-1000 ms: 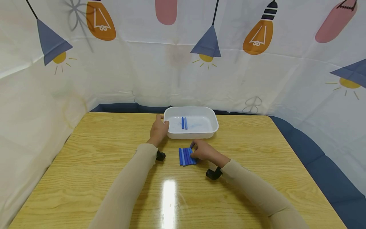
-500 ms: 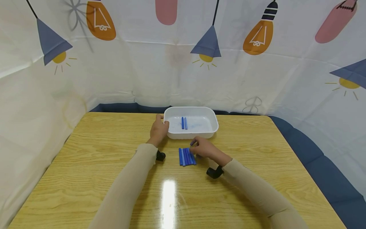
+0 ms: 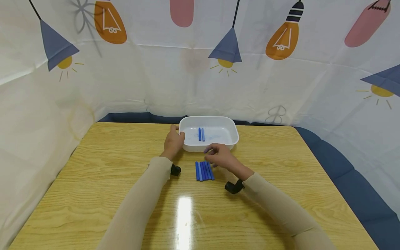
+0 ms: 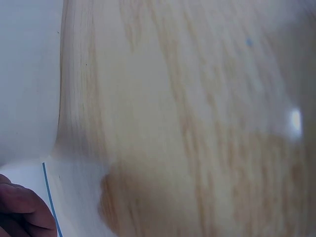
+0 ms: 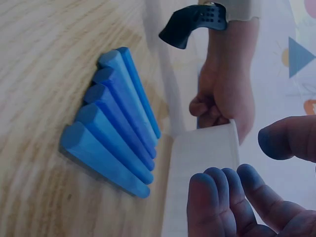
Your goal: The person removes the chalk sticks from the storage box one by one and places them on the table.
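Observation:
My left hand grips the left rim of a white plastic tray with its thumb and curled fingers. Two blue chalk sticks lie side by side in that tray. In front of it, a row of several chalk sticks in different blues lies close together on the table. Just above the row's far right end is my right hand, near the tray's front wall. In the right wrist view its fingers, stained with blue dust, are apart from the thumb with nothing between them.
The chalk lies on a wood-grain table. Behind the tray hangs a white curtain printed with lamps and bulbs. Dark blue padding runs along the table's right edge. Each wrist wears a black camera mount.
My right hand has lifted from the right end of the chalk row and moved away from me, toward the tray. The left hand and the tray have not moved.

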Motion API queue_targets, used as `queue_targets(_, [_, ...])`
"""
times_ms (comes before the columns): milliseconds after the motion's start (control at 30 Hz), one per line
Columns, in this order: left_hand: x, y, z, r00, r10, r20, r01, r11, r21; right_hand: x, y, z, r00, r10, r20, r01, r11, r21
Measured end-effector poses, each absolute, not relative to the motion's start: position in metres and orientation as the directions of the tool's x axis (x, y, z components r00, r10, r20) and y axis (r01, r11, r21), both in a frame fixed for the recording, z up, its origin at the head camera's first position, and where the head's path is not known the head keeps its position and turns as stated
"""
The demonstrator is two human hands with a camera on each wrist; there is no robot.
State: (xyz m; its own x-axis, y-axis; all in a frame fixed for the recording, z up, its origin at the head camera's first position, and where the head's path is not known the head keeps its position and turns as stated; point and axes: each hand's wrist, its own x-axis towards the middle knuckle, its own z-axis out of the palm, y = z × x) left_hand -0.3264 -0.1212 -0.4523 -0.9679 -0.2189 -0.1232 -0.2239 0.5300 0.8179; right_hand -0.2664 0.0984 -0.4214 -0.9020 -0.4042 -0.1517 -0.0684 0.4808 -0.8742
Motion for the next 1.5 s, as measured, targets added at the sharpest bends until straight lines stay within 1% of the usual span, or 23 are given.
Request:
queue_targets(100, [-0.326,-0.121,-0.453,-0.968,-0.218,-0.125,-0.224,0.527,0.820,-0.268,0.099,-0.420,-0.905,-0.405,-0.128,-0.083,0.464,-0.882])
queue_targets(333, [-0.325,-0.121,-0.452,-0.968,-0.224,-0.115,-0.220,0.528,0.820,-0.271,0.099,-0.417,-0.910,-0.394,-0.125,-0.084,0.471,-0.878])
queue_targets(633, [-0.327,-0.120,-0.452,-0.966,-0.230,-0.121,-0.228,0.525,0.820,-0.278,0.097,-0.413,-0.910,-0.413,-0.034,-0.173,0.453,-0.874])
queue_targets(833, [-0.326,-0.120,-0.452,-0.965,-0.232,-0.124,-0.235,0.542,0.807,-0.281,0.094,-0.409,-0.902,-0.432,0.004,-0.207,0.424,-0.882])
queue_targets(1067, [-0.326,-0.121,-0.451,-0.966,-0.227,-0.122,-0.227,0.531,0.817,-0.290,0.090,-0.406,-0.908,-0.418,0.021,-0.219,0.432,-0.875])
queue_targets(1500, [-0.328,-0.121,-0.453,-0.966,-0.227,-0.126,-0.231,0.531,0.815,-0.303,0.081,-0.402,-0.935,-0.355,0.014,-0.169,0.409,-0.897])
